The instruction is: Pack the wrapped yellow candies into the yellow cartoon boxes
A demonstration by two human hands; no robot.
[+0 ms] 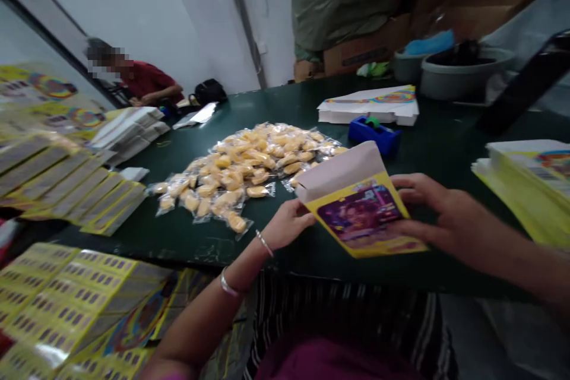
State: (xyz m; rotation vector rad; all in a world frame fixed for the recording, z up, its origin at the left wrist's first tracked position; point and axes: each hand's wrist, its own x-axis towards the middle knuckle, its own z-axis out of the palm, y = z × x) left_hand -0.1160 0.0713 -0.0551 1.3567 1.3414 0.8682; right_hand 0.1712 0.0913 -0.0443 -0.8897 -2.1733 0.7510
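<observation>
A small yellow cardboard box, printed with a dark purple picture, is tilted above the near edge of the green table. Its pale top flap stands up. My right hand grips the box by its right side, the thumb across the printed face and the fingers along the edge. At the opposite side, my left hand pinches the box's left edge, its fingertips partly hidden. Just beyond my left hand lies a heap of yellow pieces in clear wrappers. The inside of the box is not visible.
A blue tape dispenser stands behind the box, near flat white cartons. Folded yellow cartons lie at right, grey tubs behind. Stacked yellow boxes line the left, with packed ones below. A person in red sits across.
</observation>
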